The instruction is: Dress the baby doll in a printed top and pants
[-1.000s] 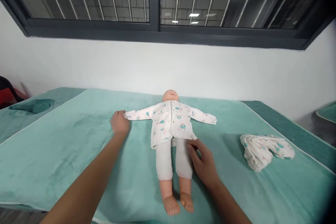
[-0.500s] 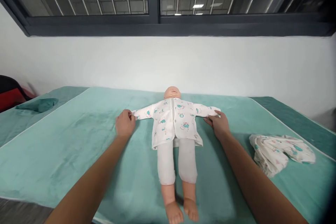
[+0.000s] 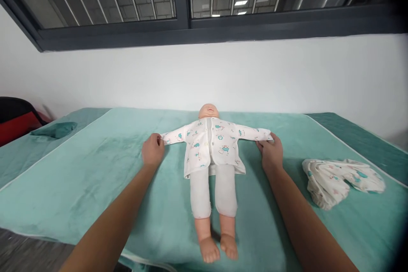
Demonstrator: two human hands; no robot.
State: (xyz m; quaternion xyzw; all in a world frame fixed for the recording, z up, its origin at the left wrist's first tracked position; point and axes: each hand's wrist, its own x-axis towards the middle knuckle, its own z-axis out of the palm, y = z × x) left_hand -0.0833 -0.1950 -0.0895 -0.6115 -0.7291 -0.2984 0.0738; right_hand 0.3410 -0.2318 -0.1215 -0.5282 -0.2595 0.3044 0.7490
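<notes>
A baby doll (image 3: 208, 111) lies on its back, head toward the wall, its bare feet pointing at me. It wears a white printed baby jacket (image 3: 219, 146), whose front edges meet loosely down the middle. Both sleeves are stretched out sideways. At the end of the left-side sleeve, my left hand (image 3: 153, 149) pinches the cuff. My right hand (image 3: 270, 151) grips the other cuff between thumb and fingers. No doll hand shows at either cuff. White padded cloth covers the doll's legs down to the shins.
Crumpled printed baby clothing (image 3: 341, 180) lies at the right on the green bed cover (image 3: 95, 178). A darker green cloth (image 3: 54, 129) and a red and black item (image 3: 15, 121) are at the far left. Behind the bed rises a white wall with a barred window.
My right hand has moved slightly outward, drawing the right-side sleeve straighter. My left hand stays at its cuff. The camera view has tilted a little.
</notes>
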